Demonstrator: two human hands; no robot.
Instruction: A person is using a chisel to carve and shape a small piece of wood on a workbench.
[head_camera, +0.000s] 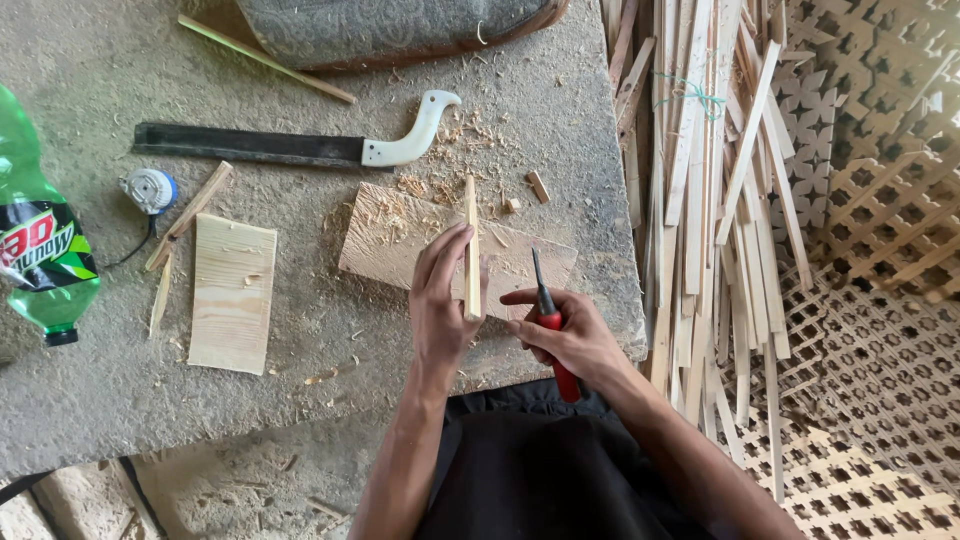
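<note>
My lap's right under the lens, dark apron (540, 470) against the near edge of the slab (300, 380). From there, big to small: the grey slab carries everything, dusty, shavings all over it. Off its right edge leans a bundle of slats (700, 200), loosely tied, with lattice panels (870, 300) behind and below.

Far edge, a long saw (290, 147) with a white handle lies flat. At the left edge a green bottle (40, 240) lies on its side. Near it a pale plank (232, 292) lies flat, a small round tape (150, 190) beyond it.

Now the work. A wood block (400, 240) sits by the near right corner as my cutting base. My left hand (440, 300) is closed round a thin strip (471, 245), thumb one side, fingers the other, pinning it lengthwise across the block. My right hand (570, 340) is wrapped tight on a red-handled knife (545, 315), blade up and forward, tip just beside the strip, not touching that I can see.

I'd say I'm between cuts, lining up to trim the strip. Next move, by my reckoning, wants the blade brought onto the strip's edge, the strip held dead steady, and my left fingers kept clear of the blade's path.
</note>
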